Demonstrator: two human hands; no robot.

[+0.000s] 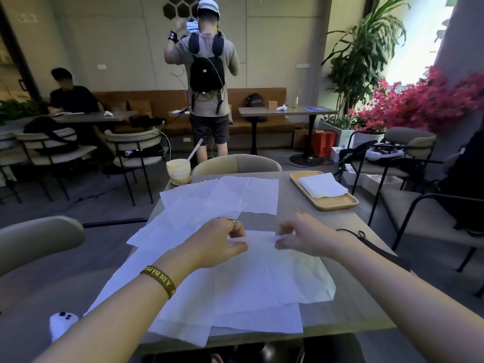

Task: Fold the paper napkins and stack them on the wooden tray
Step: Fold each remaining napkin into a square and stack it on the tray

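Several white paper napkins lie unfolded and overlapping across the table, the farthest near the back edge. The nearest napkin is spread in front of me. My left hand pinches its far edge at the left, and my right hand pinches the same edge at the right, lifting it slightly off the table. The wooden tray stands at the table's far right with a stack of folded napkins on it.
A glass drink with a straw stands at the table's far left corner. Chairs surround the table. A person with a backpack stands beyond it, another person sits at the left, and pink flowers fill the right.
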